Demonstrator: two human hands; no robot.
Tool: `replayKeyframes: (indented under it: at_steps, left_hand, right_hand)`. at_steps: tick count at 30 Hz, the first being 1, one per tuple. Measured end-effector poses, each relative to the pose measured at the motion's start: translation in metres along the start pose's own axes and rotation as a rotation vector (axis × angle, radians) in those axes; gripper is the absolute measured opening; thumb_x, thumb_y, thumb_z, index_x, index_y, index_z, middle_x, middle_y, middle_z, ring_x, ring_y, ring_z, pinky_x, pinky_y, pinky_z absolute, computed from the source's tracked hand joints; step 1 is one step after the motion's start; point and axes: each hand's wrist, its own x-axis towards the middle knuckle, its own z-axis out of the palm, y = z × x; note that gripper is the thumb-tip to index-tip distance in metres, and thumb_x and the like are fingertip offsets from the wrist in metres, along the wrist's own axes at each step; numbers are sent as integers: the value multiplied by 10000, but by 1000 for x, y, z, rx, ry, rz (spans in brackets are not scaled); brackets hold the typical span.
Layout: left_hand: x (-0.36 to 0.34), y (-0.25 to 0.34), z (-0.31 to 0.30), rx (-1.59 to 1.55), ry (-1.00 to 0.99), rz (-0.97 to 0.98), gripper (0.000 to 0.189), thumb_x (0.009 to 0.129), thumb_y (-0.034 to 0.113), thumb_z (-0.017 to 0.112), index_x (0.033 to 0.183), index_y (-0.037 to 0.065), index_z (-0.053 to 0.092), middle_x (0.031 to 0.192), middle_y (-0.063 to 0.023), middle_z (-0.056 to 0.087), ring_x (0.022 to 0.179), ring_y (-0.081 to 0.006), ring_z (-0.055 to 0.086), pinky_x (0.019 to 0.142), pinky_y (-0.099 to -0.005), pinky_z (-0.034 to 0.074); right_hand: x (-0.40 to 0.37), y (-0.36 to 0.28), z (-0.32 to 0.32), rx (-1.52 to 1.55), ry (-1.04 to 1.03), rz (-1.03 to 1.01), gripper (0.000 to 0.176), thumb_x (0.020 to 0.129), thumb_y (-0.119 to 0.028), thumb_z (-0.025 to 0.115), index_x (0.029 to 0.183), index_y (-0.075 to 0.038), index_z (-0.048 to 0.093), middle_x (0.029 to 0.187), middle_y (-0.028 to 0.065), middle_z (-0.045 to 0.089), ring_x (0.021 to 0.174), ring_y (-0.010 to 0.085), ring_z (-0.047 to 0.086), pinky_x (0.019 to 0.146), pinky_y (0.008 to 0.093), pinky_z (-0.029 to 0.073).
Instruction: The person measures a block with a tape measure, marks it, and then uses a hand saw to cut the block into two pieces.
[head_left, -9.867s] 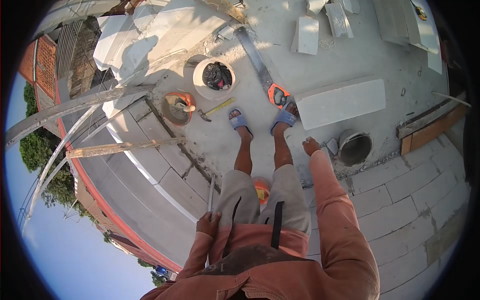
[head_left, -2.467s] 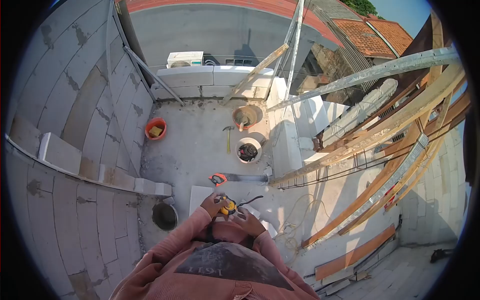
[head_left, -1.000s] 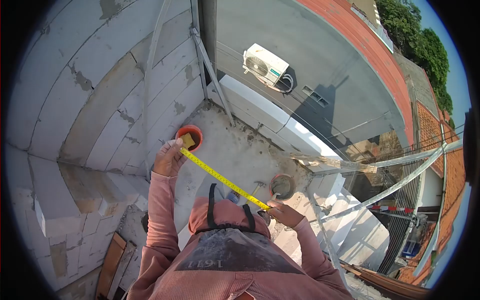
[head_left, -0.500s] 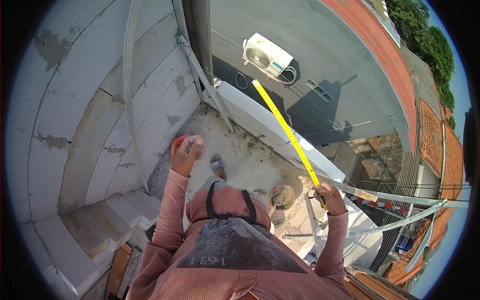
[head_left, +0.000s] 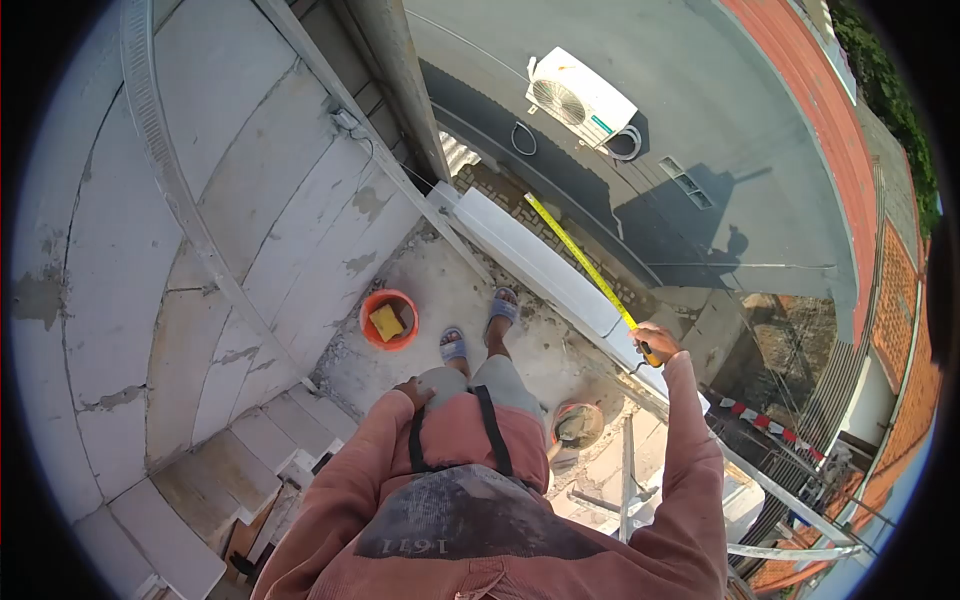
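Observation:
My right hand (head_left: 657, 343) is closed around the case of a tape measure (head_left: 583, 266), beside the low white block wall (head_left: 540, 255). The yellow blade is pulled out long and slants forward and left over the wall, its tip reaching past the far edge. On my grey shorts, near the left thigh, rests my left hand (head_left: 413, 391), with its fingers laid loosely and no object visible in it. Ahead of that hand stands an orange bucket (head_left: 370, 335) with a yellow sponge-like block (head_left: 386, 322) inside.
Pale block walling (head_left: 220, 170) rises on the left, with metal studs (head_left: 180, 200) against it. By my right leg sits a round tub (head_left: 577, 425) of grey material. Beyond the low wall is a drop, and an air-conditioner unit (head_left: 582, 97) hangs on a grey wall.
My left hand has come down from in front of the bucket onto my thigh. My right hand has moved forward with the tape measure. Both feet now show, and the view has shifted.

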Motion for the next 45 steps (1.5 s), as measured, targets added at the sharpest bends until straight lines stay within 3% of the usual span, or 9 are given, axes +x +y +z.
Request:
replayKeyframes:
  at_steps: [1, 10, 14, 18, 33, 36, 39, 42, 45]
  left_hand:
    - [20, 3, 4, -33, -30, -70, 972, 847, 712, 571, 1518, 39, 371, 1428, -255, 538, 1314, -391, 539, 1094, -440, 426]
    - [119, 68, 23, 184, -338, -346, 1342, 711, 746, 711, 1607, 66, -20, 1641, -181, 235, 1459, -365, 360, 1153, -477, 369]
    - [168, 71, 86, 180, -337, -538, 1353, 703, 736, 724, 1604, 73, -37, 1640, -175, 234, 1458, -362, 363, 1154, -479, 369]
    - [182, 80, 111, 148, -292, -669, 1364, 695, 725, 737, 1601, 81, -54, 1640, -168, 233, 1457, -360, 365, 1154, -482, 369]
    - [193, 90, 121, 87, -262, -767, 1415, 665, 685, 786, 1590, 108, -117, 1638, -144, 228, 1452, -352, 374, 1158, -492, 370]
    - [195, 91, 124, 84, -255, -774, 1427, 659, 677, 796, 1588, 114, -130, 1637, -139, 227, 1451, -350, 375, 1158, -494, 370]
    - [195, 91, 127, 89, -248, -781, 1439, 653, 669, 805, 1586, 119, -143, 1637, -134, 227, 1450, -348, 377, 1159, -496, 370]
    - [195, 89, 129, 90, -241, -788, 1451, 648, 661, 815, 1583, 125, -155, 1636, -129, 226, 1448, -347, 379, 1159, -498, 370]
    - [195, 88, 129, 89, -234, -795, 1464, 642, 653, 825, 1581, 130, -168, 1636, -124, 225, 1447, -345, 381, 1160, -500, 370]
  right_hand:
    - [38, -2, -4, -589, -80, -633, 199, 837, -71, 639, 1026, -72, 700, 872, 78, 676, 756, 200, 669, 690, 329, 534]
    - [289, -34, 90, -103, -377, 141, 224, 929, -171, 573, 1067, -84, 726, 1002, 61, 700, 862, 185, 691, 801, 294, 533]
    - [317, -58, 118, -42, -437, -63, 270, 974, -286, 560, 998, -53, 695, 835, 61, 660, 723, 143, 618, 666, 294, 485]
    - [330, -91, 136, 141, -409, 229, 234, 946, -247, 575, 1019, -82, 725, 909, 63, 673, 827, 161, 640, 797, 293, 488]
    - [358, -111, 160, 77, -307, 174, 353, 931, -332, 608, 1130, -60, 712, 1030, 115, 691, 986, 206, 604, 954, 314, 429]
    - [350, -111, 162, 79, -224, 62, 266, 966, -324, 578, 875, -90, 667, 773, 11, 604, 702, 116, 551, 656, 268, 432]
    - [350, -114, 161, 122, -227, 127, 265, 965, -326, 577, 865, -97, 666, 757, 6, 602, 696, 110, 554, 643, 265, 427]
    - [352, -120, 157, 132, -302, 228, 324, 945, -328, 602, 1114, -76, 717, 1007, 86, 680, 968, 178, 596, 935, 294, 430]
    - [356, -114, 159, 110, -283, 217, 328, 946, -334, 602, 1120, -82, 720, 997, 85, 679, 949, 167, 597, 916, 292, 437]
